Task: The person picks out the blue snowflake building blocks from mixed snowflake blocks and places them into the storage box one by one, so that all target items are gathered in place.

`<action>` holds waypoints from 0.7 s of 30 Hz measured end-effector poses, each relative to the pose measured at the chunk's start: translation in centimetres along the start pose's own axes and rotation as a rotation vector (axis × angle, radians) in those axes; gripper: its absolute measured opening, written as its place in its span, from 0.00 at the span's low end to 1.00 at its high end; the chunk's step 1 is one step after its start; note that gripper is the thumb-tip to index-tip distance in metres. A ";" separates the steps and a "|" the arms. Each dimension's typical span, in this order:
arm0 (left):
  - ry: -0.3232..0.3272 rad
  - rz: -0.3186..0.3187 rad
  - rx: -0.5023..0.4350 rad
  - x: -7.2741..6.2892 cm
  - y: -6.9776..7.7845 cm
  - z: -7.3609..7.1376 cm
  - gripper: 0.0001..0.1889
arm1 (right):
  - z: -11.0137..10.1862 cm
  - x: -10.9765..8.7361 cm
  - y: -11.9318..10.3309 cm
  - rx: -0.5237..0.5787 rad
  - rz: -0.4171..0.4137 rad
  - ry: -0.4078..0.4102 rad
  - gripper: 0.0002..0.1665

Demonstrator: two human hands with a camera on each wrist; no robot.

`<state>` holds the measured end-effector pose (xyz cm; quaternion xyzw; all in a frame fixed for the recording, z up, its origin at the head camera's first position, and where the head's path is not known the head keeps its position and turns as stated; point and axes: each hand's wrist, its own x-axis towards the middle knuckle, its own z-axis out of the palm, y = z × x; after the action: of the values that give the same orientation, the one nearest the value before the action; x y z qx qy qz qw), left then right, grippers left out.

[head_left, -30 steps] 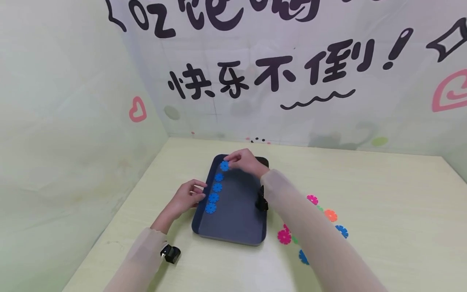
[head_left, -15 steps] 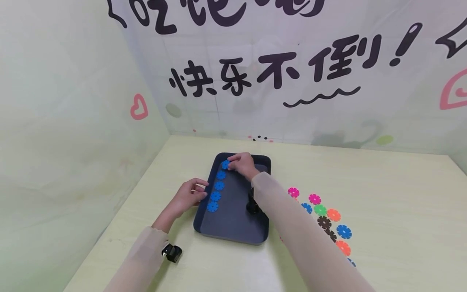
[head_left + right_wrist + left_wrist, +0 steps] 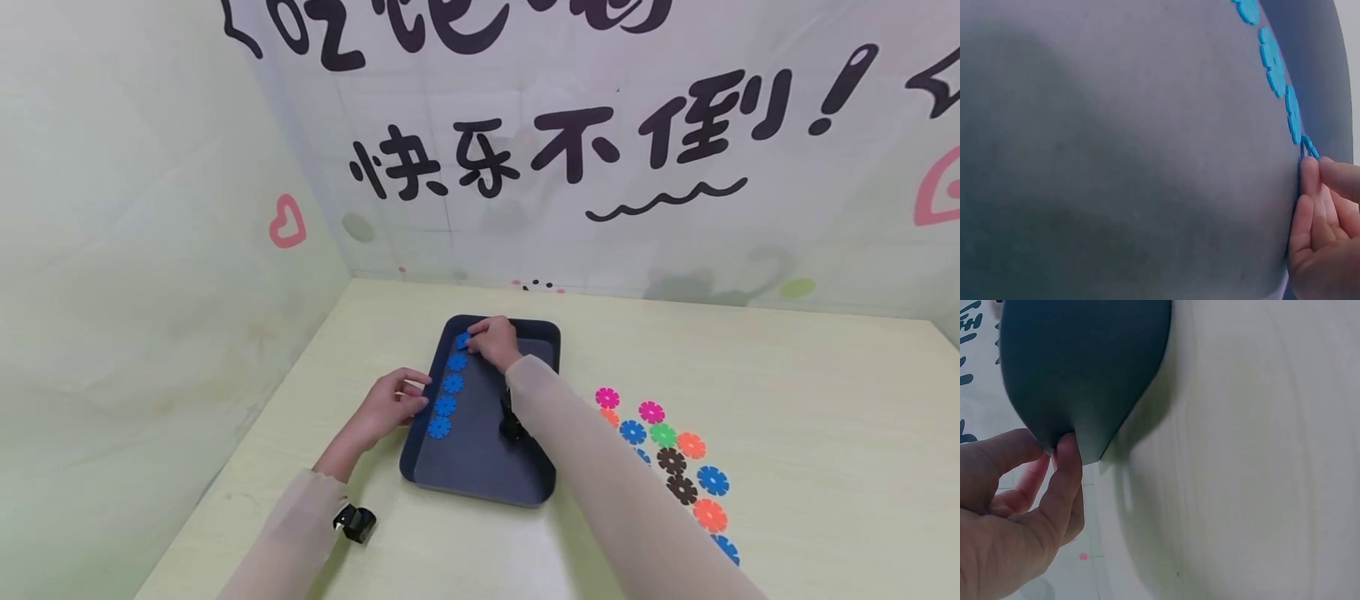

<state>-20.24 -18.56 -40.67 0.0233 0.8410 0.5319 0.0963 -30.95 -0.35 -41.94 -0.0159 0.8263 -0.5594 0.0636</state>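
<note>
Blue disc point(image 3: 462, 341) sat at the far left corner inside the dark tray point(image 3: 480, 467), pinched by the right hand's point(image 3: 497, 340) fingers, beyond four matching discs point(image 3: 453, 384). The left hand's point(image 3: 386, 407) fingers clamped the left rim. The right sleeve point(image 3: 607, 479) partly hid multicoloured discs point(image 3: 691, 445) on the desk point(image 3: 825, 467).

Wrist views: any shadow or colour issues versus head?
Right wrist: broad soft shadow across the tray, blue discs look cyan; left wrist: soft shadow on the table beside the tray; head: blue discs look deeper, soft shadow beside the left sleeve.
</note>
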 end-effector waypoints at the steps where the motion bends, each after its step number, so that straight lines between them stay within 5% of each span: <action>1: 0.000 0.000 0.000 0.0 0.0 0.0 0.15 | 0.1 0.0 0.0 -0.024 -0.009 -0.002 0.13; 12: 0.003 -0.005 -0.001 0.0 0.2 0.3 0.15 | -1.2 0.0 -0.6 -0.080 -0.040 -0.051 0.13; 21: 0.008 -0.004 0.008 0.0 0.1 0.1 0.15 | -5.2 -0.6 -4.6 -0.156 -0.120 -0.261 0.17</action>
<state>-20.21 -18.41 -40.60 0.0199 0.8436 0.5283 0.0939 -31.20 2.81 -35.70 -0.1426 0.8496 -0.4894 0.1355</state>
